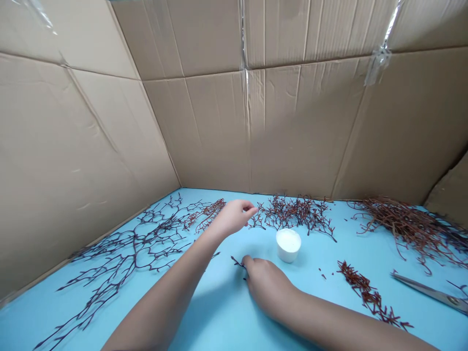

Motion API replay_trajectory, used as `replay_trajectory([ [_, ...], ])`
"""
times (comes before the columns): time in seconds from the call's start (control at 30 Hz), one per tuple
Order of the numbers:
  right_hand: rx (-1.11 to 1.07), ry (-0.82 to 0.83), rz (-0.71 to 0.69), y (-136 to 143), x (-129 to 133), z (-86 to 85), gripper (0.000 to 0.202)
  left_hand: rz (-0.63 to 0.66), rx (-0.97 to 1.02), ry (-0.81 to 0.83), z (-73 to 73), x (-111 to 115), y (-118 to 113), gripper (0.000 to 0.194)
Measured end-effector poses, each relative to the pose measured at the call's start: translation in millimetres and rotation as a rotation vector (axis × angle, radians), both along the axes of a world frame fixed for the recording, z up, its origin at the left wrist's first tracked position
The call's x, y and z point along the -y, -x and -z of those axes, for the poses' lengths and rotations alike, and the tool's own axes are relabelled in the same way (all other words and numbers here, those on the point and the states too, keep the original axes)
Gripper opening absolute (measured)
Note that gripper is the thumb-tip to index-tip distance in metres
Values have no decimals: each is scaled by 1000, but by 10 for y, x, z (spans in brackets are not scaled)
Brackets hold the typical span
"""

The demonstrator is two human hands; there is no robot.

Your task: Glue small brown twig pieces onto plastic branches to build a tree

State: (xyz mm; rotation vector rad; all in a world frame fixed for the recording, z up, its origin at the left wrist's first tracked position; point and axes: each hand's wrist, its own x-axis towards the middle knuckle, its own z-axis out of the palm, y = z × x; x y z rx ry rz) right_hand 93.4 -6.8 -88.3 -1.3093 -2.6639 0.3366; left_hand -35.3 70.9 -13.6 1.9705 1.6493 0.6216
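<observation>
My left hand (238,215) is raised over the blue surface (204,312), near the reddish twig pieces at the back. Its thumb and fingers are pinched together; whatever is between the tips is too small to make out. Lower and to the right, my right hand (265,285) has its fingers closed on a small dark twig (238,263), whose forked end sticks out to the left. Just behind my right hand stands a white cup (288,245) with white contents. Branching reddish-brown twigs (296,212) lie behind the cup.
Large dark branches (135,248) spread over the left side. At the right lie a heap of thin reddish stems (405,222), a strip of short red pieces (369,292) and metal scissors (431,292). Cardboard walls (292,131) enclose the back and sides.
</observation>
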Motion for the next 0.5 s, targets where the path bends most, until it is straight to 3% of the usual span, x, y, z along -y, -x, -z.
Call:
replay_trajectory([
  [0.13, 15, 38, 55, -151, -18, -56, 26, 85, -77, -39, -157, 71, 138, 39],
  [0.27, 28, 44, 63, -194, -5, -94, 27, 197, -196, -24, -154, 76, 176, 32],
  [0.37, 13, 40, 85, -254, 10, -150, 27, 247, -245, -111, -178, 139, 75, 29],
  [0.47, -63, 19, 143, -440, 27, -272, 23, 374, -211, -369, -237, 387, -92, 22],
  [0.5, -117, 3, 172, -528, 29, -322, 23, 508, -159, -634, -247, 517, -139, 19],
])
